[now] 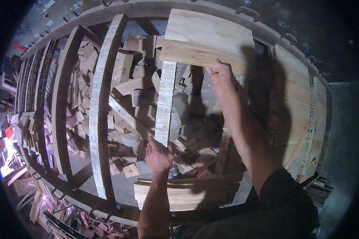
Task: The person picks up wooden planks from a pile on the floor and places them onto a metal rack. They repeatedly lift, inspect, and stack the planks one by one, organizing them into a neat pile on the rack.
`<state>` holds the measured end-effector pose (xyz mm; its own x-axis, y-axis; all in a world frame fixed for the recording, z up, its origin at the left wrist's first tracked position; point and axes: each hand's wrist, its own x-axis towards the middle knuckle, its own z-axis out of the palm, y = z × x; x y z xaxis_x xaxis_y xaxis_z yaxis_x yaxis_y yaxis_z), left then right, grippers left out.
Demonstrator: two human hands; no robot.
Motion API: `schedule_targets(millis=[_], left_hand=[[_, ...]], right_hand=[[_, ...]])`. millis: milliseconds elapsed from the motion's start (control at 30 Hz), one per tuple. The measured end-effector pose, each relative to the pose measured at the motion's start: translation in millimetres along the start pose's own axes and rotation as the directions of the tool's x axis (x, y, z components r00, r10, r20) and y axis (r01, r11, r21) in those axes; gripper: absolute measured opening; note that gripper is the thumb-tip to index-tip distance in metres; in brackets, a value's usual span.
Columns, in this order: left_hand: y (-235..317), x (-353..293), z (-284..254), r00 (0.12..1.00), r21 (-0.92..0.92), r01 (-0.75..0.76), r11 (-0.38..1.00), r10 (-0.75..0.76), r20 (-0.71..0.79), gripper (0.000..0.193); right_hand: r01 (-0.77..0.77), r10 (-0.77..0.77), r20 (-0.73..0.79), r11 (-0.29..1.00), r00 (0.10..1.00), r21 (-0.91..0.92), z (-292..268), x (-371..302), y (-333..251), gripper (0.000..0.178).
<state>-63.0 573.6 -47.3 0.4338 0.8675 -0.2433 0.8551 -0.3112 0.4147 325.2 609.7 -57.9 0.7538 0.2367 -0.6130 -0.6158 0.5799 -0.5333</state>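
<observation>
The right hand (222,76), nearer, is pinching the board (207,34), which is lying just beyond, its long axis running left-right across the slat (163,107), while the left hand (159,157), its grip unclear, is resting by that slat.

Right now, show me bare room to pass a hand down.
Bare gray floor shows between the long pale beam and the stacked boards nearest you. Beyond it, wood offcuts crowd that gap, up to the left hand.
</observation>
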Motion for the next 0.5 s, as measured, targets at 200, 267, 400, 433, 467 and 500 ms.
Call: schedule_targets(millis=[200, 267, 400, 433, 467, 500], left_hand=[[-1.7, 1.0, 1.2, 0.999, 0.027, -0.019, 0.999, 0.020, -0.038, 0.082], [5.9, 5.0, -4.0, 0.999, 0.005, -0.033, 0.999, 0.034, -0.040, 0.080], [4.9, -0.3, -11.5, 1.000, -0.022, 0.016, 1.000, -0.015, 0.010, 0.068], [4.9, -1.0, -10.2, 0.998, -0.046, 0.036, 0.998, -0.034, 0.048, 0.077], [6.1, 1.6, -6.7, 0.995, -0.071, 0.036, 0.997, -0.029, 0.095, 0.086], [-2.0, -1.7, -4.8, 0.994, -0.074, 0.055, 0.996, -0.048, 0.097, 0.085]], right_hand=[[0.004, -0.025, -0.147, 0.990, 0.989, -0.143, 15.0, -14.3, -3.5, 0.042], [0.068, -0.072, -0.028, 0.990, 0.997, -0.122, 0.0, -2.9, -10.8, 0.042], [0.238, -0.084, 0.306, 0.825, 0.948, -0.512, -31.3, 17.0, -11.5, 0.040], [0.397, -0.038, 0.492, 0.646, 0.870, -0.652, -48.3, 23.7, -22.0, 0.038], [0.442, 0.012, 0.560, 0.599, 0.828, -0.667, -77.6, 45.4, -42.4, 0.040], [0.462, 0.122, 0.623, 0.564, 0.773, -0.685, -85.7, 43.3, -33.0, 0.041]])
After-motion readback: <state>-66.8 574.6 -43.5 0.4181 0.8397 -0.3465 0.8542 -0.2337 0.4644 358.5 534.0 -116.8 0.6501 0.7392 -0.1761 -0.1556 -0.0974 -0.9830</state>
